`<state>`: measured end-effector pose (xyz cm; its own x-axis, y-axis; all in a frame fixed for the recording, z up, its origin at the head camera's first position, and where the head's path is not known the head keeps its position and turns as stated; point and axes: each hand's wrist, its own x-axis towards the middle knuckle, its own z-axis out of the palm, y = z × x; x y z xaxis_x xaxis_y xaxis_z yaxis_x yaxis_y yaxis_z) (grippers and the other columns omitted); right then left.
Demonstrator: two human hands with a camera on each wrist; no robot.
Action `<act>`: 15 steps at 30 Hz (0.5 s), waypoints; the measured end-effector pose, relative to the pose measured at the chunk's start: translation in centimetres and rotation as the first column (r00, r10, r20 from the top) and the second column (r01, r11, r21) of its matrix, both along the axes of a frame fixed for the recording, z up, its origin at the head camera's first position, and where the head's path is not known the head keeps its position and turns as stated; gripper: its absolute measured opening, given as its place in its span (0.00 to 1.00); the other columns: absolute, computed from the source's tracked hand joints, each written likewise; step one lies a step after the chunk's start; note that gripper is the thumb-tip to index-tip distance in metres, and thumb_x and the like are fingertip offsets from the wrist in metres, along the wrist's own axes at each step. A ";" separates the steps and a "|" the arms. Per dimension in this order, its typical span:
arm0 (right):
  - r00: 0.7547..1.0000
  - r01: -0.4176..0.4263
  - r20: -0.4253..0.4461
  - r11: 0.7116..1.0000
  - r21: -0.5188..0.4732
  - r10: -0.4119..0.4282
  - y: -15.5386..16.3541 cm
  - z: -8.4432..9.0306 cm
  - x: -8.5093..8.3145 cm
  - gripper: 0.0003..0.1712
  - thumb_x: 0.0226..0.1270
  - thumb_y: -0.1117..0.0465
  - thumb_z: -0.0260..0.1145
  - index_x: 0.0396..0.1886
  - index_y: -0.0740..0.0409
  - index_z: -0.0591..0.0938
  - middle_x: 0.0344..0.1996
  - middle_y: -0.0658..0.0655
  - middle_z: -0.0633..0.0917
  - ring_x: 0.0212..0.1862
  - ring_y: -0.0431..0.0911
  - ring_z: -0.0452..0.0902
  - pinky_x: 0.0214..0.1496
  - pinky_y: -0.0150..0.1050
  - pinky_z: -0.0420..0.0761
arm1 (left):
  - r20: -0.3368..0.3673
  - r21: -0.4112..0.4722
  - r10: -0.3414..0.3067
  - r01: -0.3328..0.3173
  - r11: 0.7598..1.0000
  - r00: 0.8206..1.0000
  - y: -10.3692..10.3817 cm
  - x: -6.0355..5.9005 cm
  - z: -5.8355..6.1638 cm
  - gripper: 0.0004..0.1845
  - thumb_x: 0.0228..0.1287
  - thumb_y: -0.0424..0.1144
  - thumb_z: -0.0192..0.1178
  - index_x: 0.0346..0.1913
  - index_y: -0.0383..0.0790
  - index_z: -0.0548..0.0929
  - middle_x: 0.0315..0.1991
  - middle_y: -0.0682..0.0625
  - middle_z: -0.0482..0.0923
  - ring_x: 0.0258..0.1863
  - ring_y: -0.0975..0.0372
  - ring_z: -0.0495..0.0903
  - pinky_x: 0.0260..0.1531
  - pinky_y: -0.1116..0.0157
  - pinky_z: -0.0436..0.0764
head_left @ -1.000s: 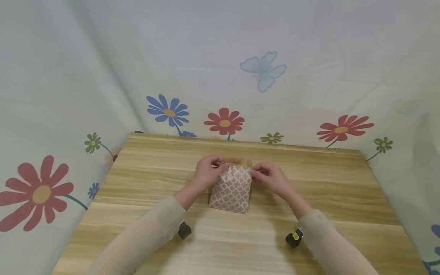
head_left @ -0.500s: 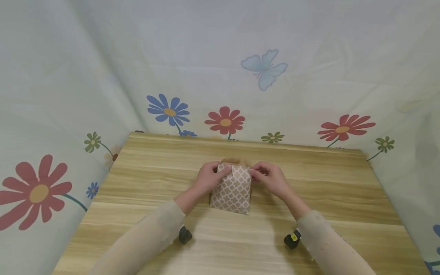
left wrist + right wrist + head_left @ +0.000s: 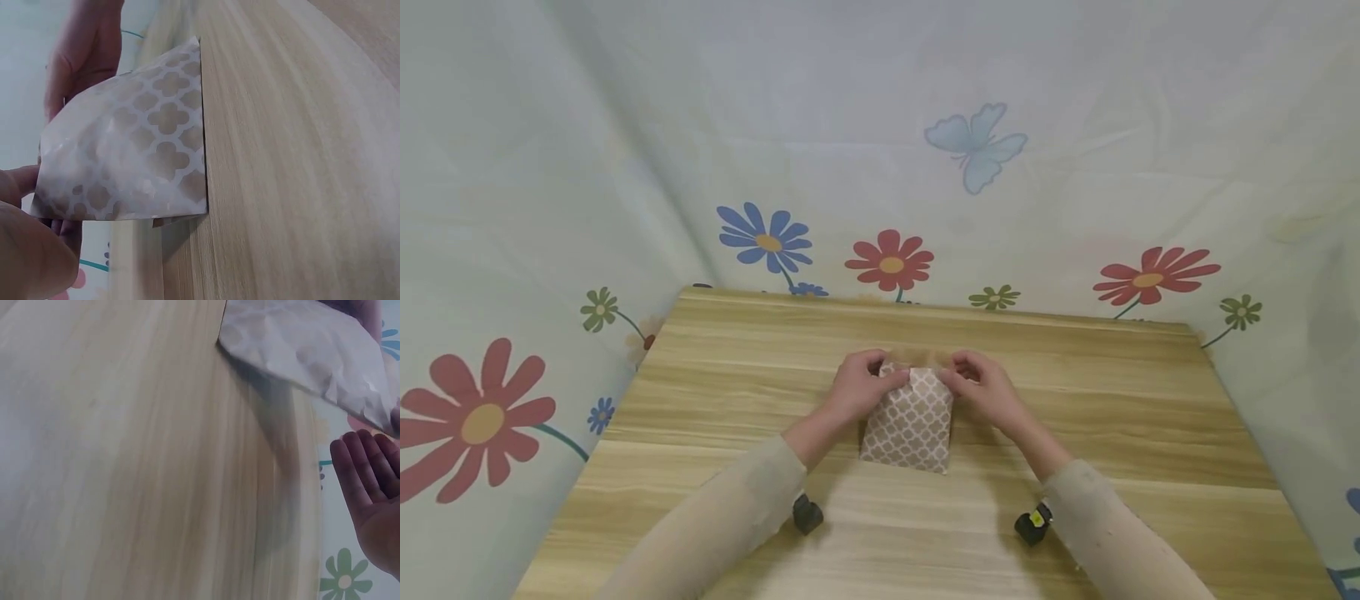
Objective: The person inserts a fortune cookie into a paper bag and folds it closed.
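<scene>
1. Two bare hands meet at one patterned paper bag (image 3: 910,429), and we see it before the person, around the middle of the far half of the wooden table (image 3: 737,375).
2. We see the left hand (image 3: 856,385) pinching the bag's top at its left part, thumb across the near face and fingers behind.
3. We see the right hand (image 3: 987,385) pinching the top right corner by thumb and fingertip; from the right wrist, its other fingers (image 3: 356,465) reach out fairly straight.
4. We find the bag's bottom edge low at the tabletop, its upper part raised and tilted away from the person, with white lattice lines over tan.
5. Between the hands, we make out a tan strip (image 3: 917,357) of paper above the front edge.
6. Below the pale sleeves (image 3: 722,508), we notice a small black device (image 3: 807,515) at each wrist.
7. Behind the table, we see a pale backdrop (image 3: 820,125) printed with red, blue and green flowers and a light blue butterfly (image 3: 976,148).
</scene>
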<state>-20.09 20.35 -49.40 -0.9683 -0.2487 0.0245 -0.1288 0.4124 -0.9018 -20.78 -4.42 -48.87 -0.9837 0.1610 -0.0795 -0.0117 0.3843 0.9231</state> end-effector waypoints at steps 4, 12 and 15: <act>0.999 0.045 -0.014 0.999 0.005 -0.045 -0.5 0.3 -0.3 0.16 0.79 0.50 0.69 0.51 0.60 0.85 0.46 0.58 0.89 0.51 0.50 0.83 0.55 0.45 0.82 | -0.043 0.004 -0.021 0.021 1.000 0.999 0.2 0.1 0.1 0.15 0.71 0.48 0.72 0.33 0.42 0.83 0.28 0.51 0.74 0.30 0.59 0.70 0.31 0.63 0.69; 0.997 0.072 0.030 0.997 -0.027 -0.072 -1.2 0.5 -1.3 0.17 0.79 0.46 0.68 0.44 0.56 0.84 0.42 0.55 0.87 0.45 0.48 0.81 0.49 0.40 0.81 | -0.029 0.072 0.026 -0.024 0.997 0.999 0.5 0.2 0.0 0.17 0.75 0.52 0.68 0.31 0.43 0.84 0.35 0.51 0.84 0.36 0.59 0.79 0.36 0.62 0.79; 0.996 0.058 0.065 0.997 -0.046 -0.055 -1.4 0.5 -1.7 0.18 0.79 0.45 0.67 0.44 0.56 0.82 0.43 0.55 0.87 0.45 0.47 0.81 0.49 0.40 0.81 | -0.050 0.087 0.045 -0.040 0.995 0.998 0.6 0.2 -0.2 0.15 0.74 0.50 0.69 0.33 0.44 0.86 0.39 0.51 0.86 0.40 0.58 0.82 0.40 0.61 0.83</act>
